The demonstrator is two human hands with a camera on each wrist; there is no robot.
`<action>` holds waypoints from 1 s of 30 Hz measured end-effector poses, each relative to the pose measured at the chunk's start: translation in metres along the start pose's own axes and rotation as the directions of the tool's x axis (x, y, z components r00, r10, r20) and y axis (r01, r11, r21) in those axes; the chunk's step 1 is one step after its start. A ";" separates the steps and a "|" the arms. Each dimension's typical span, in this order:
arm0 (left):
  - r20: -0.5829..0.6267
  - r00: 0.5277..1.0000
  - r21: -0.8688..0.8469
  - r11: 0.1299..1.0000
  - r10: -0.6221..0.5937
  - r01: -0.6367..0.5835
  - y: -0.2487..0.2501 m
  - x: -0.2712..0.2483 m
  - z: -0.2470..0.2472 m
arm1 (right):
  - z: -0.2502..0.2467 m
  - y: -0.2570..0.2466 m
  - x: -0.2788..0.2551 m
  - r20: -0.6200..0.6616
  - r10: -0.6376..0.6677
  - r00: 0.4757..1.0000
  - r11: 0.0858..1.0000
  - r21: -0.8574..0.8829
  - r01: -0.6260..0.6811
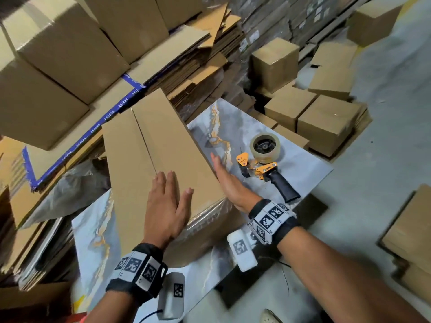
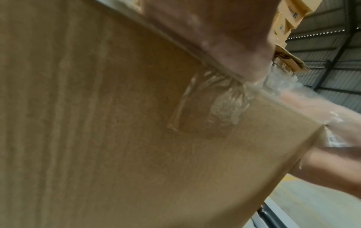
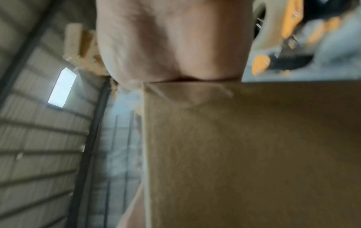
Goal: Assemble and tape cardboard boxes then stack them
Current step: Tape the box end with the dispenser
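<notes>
- On the marble-look table [image 1: 303,169], a cardboard box [image 1: 149,159] is being steadied, flaps closed, seam running away from the camera.
- It's being pressed flat on top by the left hand [image 1: 166,206], fingers straight and slightly spread.
- Its right side is being touched by the right hand [image 1: 227,180], fingers straight and together.
- Clear tape [image 2: 207,108] is seen wrapped over the near edge.
- Just right of the box, a tape dispenser [image 1: 265,159] is being left lying.
</notes>
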State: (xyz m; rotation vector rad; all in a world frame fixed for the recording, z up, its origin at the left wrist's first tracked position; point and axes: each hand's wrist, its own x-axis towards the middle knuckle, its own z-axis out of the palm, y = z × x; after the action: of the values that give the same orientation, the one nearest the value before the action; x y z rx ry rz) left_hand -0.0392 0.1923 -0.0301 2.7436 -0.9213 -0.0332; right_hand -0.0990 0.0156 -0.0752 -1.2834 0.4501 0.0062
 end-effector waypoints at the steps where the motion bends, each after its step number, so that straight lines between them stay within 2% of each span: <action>1: -0.008 1.000 0.001 1.000 0.005 -0.005 0.001 -0.001 0.000 | 0.000 0.002 0.000 0.013 -0.003 1.000 1.000 -0.006 0.003; 3: -0.004 1.000 -0.009 1.000 -0.002 0.002 0.001 -0.001 -0.002 | -0.004 0.013 0.002 0.036 0.020 0.999 0.999 -0.040 -0.019; 5: 0.002 1.000 -0.028 0.999 -0.015 0.015 0.000 -0.001 -0.002 | -0.009 0.017 0.000 -0.025 0.022 0.999 0.994 -0.102 -0.024; 7: -0.016 1.000 -0.048 0.999 -0.010 0.009 -0.001 0.000 -0.002 | -0.015 0.014 -0.008 -0.236 -0.047 0.971 0.992 -0.123 0.018; 9: -0.023 1.000 -0.087 0.996 -0.021 0.019 -0.003 0.001 0.000 | -0.013 0.006 -0.023 -0.433 -0.148 0.889 0.987 -0.125 0.103; 10: -0.024 0.999 -0.107 0.994 -0.033 0.030 -0.005 0.002 0.002 | -0.008 0.002 -0.033 -0.481 -0.199 0.854 0.975 -0.185 0.124; 12: -0.043 0.998 -0.136 0.990 -0.049 0.043 -0.012 0.003 0.007 | 0.011 -0.001 -0.051 -0.468 -0.268 0.842 0.924 -0.372 0.087; 15: -0.093 0.994 -0.164 0.986 -0.052 0.036 -0.022 0.006 0.013 | 0.046 0.003 -0.071 -0.419 -0.277 0.865 0.821 -0.571 -0.014; 17: -0.111 0.992 -0.181 0.983 -0.061 0.040 -0.024 0.006 0.014 | 0.050 0.008 -0.077 -0.412 -0.310 0.857 0.809 -0.588 0.010; 21: -0.128 0.989 -0.159 0.986 -0.071 0.050 -0.018 0.005 0.011 | 0.028 0.000 -0.076 -0.443 -0.249 0.862 0.899 -0.437 0.035; 25: -0.118 0.988 -0.144 0.986 -0.100 0.082 -0.014 0.002 0.006 | 0.034 0.003 -0.071 -0.457 -0.305 0.836 0.832 -0.554 0.000; 28: -0.122 0.988 -0.132 0.988 -0.092 0.075 -0.014 0.003 0.007 | 0.041 0.013 -0.070 -0.403 -0.344 0.848 0.743 -0.669 -0.016; 30: -0.113 0.989 -0.128 0.988 -0.096 0.081 -0.013 0.004 0.008 | 0.035 0.015 -0.065 -0.409 -0.334 0.849 0.762 -0.647 -0.012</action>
State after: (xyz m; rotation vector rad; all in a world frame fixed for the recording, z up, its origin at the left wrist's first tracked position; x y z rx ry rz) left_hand -0.0287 0.1984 -0.0404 2.6385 -0.7402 0.0553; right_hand -0.1506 0.0682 -0.0602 -2.0115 0.8300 -0.3744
